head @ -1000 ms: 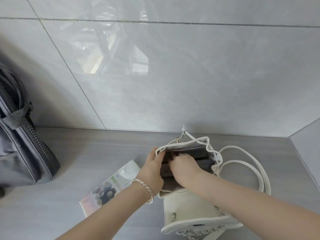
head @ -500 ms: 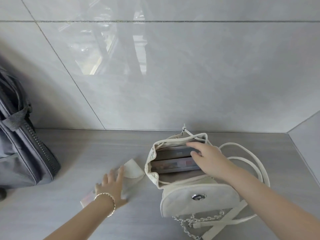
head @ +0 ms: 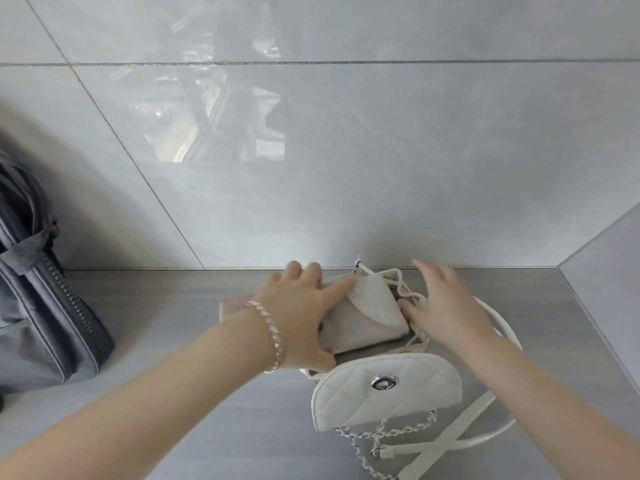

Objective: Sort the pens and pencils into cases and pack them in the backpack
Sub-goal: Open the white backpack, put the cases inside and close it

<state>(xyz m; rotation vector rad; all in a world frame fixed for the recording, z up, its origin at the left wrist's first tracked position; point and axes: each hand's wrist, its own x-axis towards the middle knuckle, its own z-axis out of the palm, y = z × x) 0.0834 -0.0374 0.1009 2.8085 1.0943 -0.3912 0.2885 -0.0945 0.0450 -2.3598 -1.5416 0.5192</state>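
- Currently the left hand (head: pixel 298 317) is gripping a pale case (head: pixel 367 317), fingers over it, thumb beneath, holding it at the mouth of the white backpack (head: pixel 388 393).
- Right hand (head: pixel 446 306) is hovering beside, fingers spread, holding nothing.
- Case is looking light and probably floppy; supporting it underneath is seeming wisest.

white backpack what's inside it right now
A pale pouch, gripped by the left hand, lies across the open mouth of the backpack. Anything beneath is covered by pouch and hand.
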